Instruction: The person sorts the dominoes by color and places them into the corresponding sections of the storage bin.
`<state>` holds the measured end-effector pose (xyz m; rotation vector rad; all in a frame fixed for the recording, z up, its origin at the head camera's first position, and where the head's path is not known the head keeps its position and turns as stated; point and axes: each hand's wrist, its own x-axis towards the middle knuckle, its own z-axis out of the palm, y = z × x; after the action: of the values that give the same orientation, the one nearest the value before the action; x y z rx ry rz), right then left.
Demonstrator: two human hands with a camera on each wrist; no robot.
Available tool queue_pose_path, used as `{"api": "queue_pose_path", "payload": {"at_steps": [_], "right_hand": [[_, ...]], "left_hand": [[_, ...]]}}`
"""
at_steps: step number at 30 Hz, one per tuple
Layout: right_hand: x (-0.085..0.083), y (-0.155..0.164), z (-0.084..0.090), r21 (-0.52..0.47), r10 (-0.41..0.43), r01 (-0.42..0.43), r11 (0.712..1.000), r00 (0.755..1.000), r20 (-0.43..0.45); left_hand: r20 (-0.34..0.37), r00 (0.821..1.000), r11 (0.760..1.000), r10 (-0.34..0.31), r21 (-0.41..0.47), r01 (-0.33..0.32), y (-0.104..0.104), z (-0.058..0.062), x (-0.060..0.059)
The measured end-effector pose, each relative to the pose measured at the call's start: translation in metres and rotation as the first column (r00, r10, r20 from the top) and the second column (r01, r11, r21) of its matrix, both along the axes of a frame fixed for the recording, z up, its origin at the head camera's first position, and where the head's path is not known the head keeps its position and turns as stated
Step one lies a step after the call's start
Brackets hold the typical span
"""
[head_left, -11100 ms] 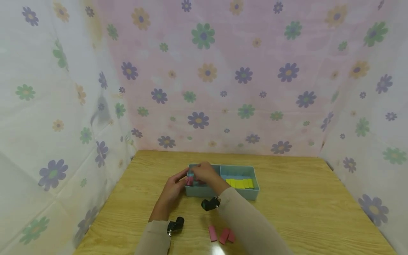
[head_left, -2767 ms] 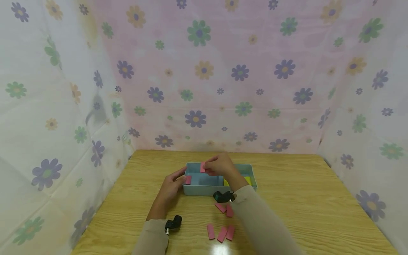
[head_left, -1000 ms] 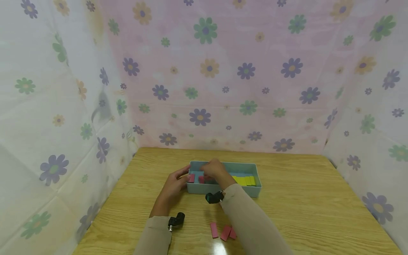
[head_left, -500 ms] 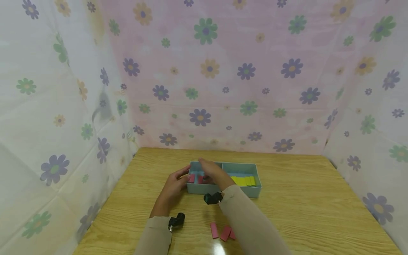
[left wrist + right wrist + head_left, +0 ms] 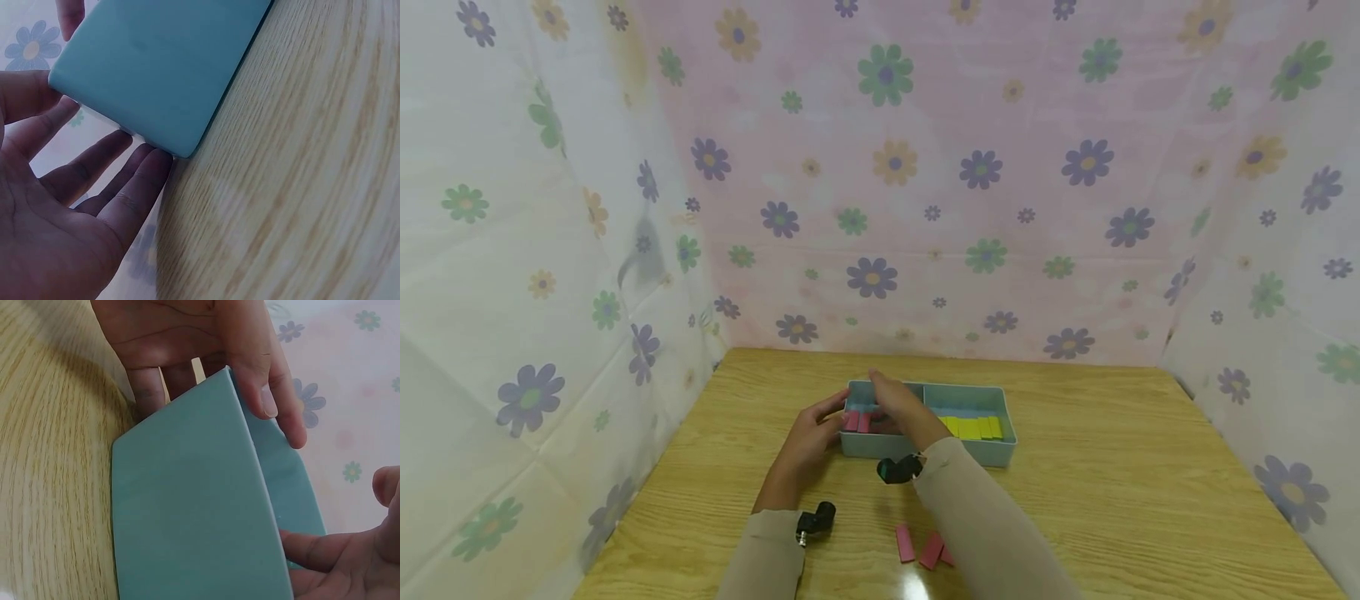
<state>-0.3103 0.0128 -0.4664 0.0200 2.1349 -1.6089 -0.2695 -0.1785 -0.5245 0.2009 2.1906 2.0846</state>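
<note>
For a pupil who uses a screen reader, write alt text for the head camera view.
Two hands work at a pale blue two-part tray on a wooden table: the left hand touches its left end, and the right hand reaches into the left compartment, where pink blocks stand. Yellow blocks fill the right compartment, and loose pink blocks lie nearer the person.

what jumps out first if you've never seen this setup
Both hands meet at a pale blue two-part tray mid-table, where pink blocks stand in its left compartment and a row of yellow blocks lies in its right. Three loose pink pieces lie at the near edge, and flowered sheets wall in the table.
</note>
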Motion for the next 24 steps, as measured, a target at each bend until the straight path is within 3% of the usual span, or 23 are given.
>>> {"api": "queue_pose_path", "payload": {"at_steps": [12, 24], "right_hand": [[0.0023, 0.0038, -0.0002, 0.012, 0.045, -0.045, 0.999, 0.999, -0.013], [-0.0001, 0.0097, -0.0018, 0.019, 0.038, -0.037, 0.999, 0.999, -0.035]], "left_hand": [[-0.01, 1.0, 1.0, -0.008, -0.006, 0.008, -0.0006, -0.0016, -0.0007], [0.006, 1.0, 0.999, -0.012, 0.03, 0.012, 0.0003, -0.0004, 0.0001]]}}
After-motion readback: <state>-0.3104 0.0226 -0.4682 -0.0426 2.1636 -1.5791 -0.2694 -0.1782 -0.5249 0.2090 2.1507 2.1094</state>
